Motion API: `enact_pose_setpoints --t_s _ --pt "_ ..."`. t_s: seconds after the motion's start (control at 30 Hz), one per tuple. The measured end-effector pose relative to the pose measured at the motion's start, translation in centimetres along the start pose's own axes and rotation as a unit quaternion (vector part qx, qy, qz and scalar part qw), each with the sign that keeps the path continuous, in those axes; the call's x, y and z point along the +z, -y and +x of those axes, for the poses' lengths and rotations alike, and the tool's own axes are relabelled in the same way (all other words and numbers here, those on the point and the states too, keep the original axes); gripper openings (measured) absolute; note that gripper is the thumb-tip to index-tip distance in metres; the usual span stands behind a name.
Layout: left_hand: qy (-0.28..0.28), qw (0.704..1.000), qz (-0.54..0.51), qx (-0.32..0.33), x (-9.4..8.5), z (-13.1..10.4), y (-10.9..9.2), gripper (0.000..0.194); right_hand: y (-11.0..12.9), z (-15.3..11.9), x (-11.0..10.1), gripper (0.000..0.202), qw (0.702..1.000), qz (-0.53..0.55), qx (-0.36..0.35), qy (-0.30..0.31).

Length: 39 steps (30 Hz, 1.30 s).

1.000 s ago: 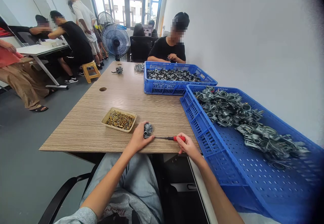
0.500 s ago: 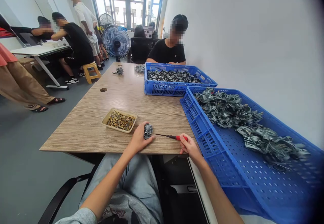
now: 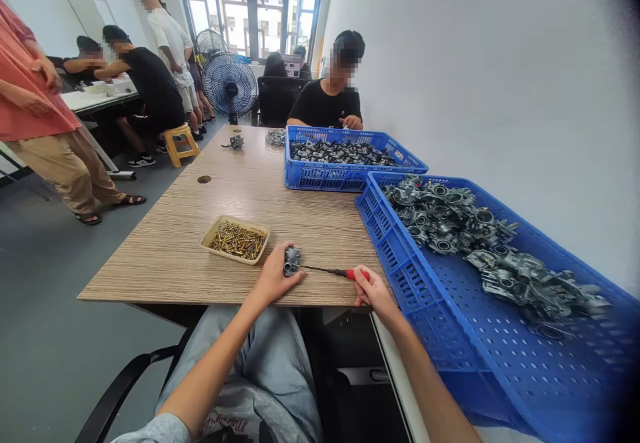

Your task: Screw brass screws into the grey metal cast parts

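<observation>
My left hand (image 3: 274, 276) is closed around a small grey metal carburetor (image 3: 293, 259) near the table's front edge. In my right hand (image 3: 371, 289) is a screwdriver (image 3: 345, 272) with a red handle and a long thin dark shaft. The shaft points left, and its tip meets the carburetor's right side; the exact contact spot is too small to make out. Left of the carburetor stands a shallow cream tray (image 3: 204, 243) filled with small brass-coloured parts.
On my right a blue crate (image 3: 425, 309) holds a heap of carburetors (image 3: 440, 213). Behind it, another blue crate (image 3: 320, 178) is full of dark metal parts. One carburetor (image 3: 235, 142) lies at the table's far left. Across the table sits a person (image 3: 327, 106) in black.
Both my hands, the carburetor and the screwdriver hold nearly the same position. At the left, a person in a red top has moved farther into view. The person opposite has raised a hand.
</observation>
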<state>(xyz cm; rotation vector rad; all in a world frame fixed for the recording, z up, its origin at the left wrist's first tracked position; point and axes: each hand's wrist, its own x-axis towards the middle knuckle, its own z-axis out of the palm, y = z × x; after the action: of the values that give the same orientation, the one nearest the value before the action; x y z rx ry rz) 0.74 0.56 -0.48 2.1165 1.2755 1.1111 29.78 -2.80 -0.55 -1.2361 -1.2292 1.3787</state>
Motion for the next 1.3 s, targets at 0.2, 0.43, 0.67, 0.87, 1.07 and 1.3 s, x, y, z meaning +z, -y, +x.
enact_pose_setpoints --t_s 0.2,0.43,0.67,0.87,1.07,1.3 --pt "0.002 1.0 -0.001 -0.003 -0.01 0.08 -0.03 0.07 0.27 -0.04 0.2 0.046 1.0 -0.006 0.001 -0.002" --pt "-0.009 1.0 0.003 0.009 0.05 0.1 -0.02 0.066 0.11 0.11 0.05 0.048 1.0 -0.023 0.008 0.009" --pt "-0.013 1.0 0.004 0.015 0.12 0.07 -0.08 0.067 -0.53 0.45 -0.05 0.051 0.999 -0.042 0.01 0.02" --pt "-0.013 1.0 -0.005 0.007 0.17 0.0 0.07 0.065 -0.04 0.29 0.06 0.053 0.999 -0.038 0.01 -0.002" --pt "-0.013 1.0 -0.015 0.009 0.06 0.08 -0.07 0.066 0.32 0.16 0.41 0.055 0.999 -0.036 0.007 -0.002" --pt "-0.023 0.999 -0.024 0.01 0.19 -0.01 0.19 0.067 0.19 0.12 0.41 0.055 0.999 -0.035 0.009 -0.009"
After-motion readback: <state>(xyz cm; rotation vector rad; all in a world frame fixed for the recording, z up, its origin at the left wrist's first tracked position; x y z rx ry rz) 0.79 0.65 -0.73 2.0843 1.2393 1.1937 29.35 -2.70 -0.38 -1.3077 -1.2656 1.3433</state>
